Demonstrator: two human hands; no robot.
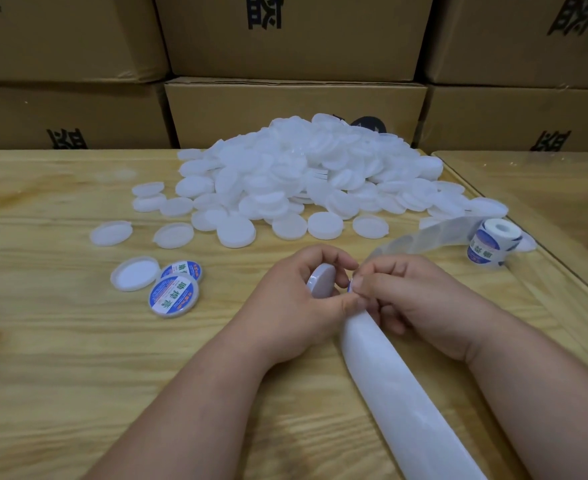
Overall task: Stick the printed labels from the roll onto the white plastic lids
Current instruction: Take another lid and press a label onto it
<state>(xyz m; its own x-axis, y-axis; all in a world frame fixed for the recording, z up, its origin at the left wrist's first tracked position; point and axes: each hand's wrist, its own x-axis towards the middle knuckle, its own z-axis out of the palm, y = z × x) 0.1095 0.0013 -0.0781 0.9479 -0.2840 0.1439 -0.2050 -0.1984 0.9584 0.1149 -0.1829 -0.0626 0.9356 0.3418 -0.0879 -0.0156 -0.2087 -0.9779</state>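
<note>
Backing strip [394, 393] trailing nearest, limp and slick; left hand [296, 306] gripping a light, stiff white lid [321, 281] by its rim, right hand [410, 299] pinching a flimsy label [350, 285] edge beside it, roll [493, 244] lying beyond.

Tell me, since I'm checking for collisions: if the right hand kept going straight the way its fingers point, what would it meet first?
The right hand points left, so it would probably meet first the white lid gripped by the left hand, almost touching already.

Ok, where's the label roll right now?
The label roll stands at the table's right edge, just right of the lid pile, beyond the right hand.
</note>
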